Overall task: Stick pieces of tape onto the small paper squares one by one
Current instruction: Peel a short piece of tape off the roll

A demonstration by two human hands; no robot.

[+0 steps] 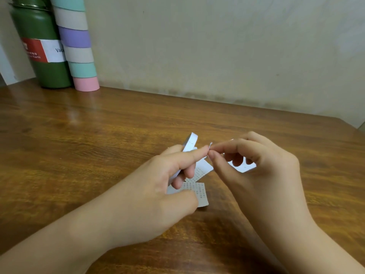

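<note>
Gripping a white roll of tape (190,143) between thumb and curled fingers, the person's left hand (169,175) hovers just above the wooden table (98,135), the roll tilted so its upper edge leans toward one o'clock. Its forefinger reaches out toward three o'clock and meets the right hand (254,165) tip to tip. That right hand has thumb and forefinger pinched together on the small free end of tape (210,144), a tiny white tab sticking up between the two hands; its other fingers are curled loosely underneath.

Beneath the hands lie the small paper squares (199,191), fanned and overlapping on the tabletop. One near six o'clock from the roll shows rows of fine printed dots, another peeks out at four o'clock, and a plain white one (244,167) shows under the right hand's curled fingers. How many there are I cannot tell, since the hands cover most of them.

Far off at ten o'clock, against the pale wall (217,46), a green bottle (42,56) with a red and white label stands touching a tall stack of pastel tape rolls (77,48), pink at the bottom.
</note>
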